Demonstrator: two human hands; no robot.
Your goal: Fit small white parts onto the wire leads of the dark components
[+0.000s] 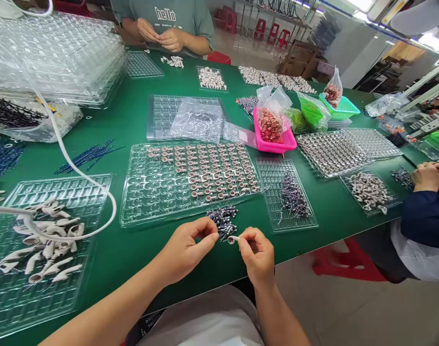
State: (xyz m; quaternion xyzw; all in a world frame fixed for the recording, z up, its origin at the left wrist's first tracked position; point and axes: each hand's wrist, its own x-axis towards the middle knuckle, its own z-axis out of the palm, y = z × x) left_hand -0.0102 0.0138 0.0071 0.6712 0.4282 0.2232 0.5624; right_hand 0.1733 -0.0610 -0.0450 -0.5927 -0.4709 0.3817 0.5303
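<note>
My right hand [256,252] pinches a small white earbud shell [233,239] by its stem, the round open cup pointing left. My left hand [192,247] is closed with thumb and forefinger tips together, a short way left of the shell. Whatever those tips hold, if anything, is too small to make out. Just beyond both hands lies a loose pile of small dark parts with thin wire leads [223,220]. Behind it, a clear moulded tray [147,192] carries rows of similar shells [215,168], mostly over its right part.
On the left, a clear tray [100,185] bears white curved shells [54,240], with a white cable [109,192] looping above. A tray of wired parts [295,197] and a pink basket [277,144] stand right. Co-workers' hands [165,38] show across the table and at the right edge.
</note>
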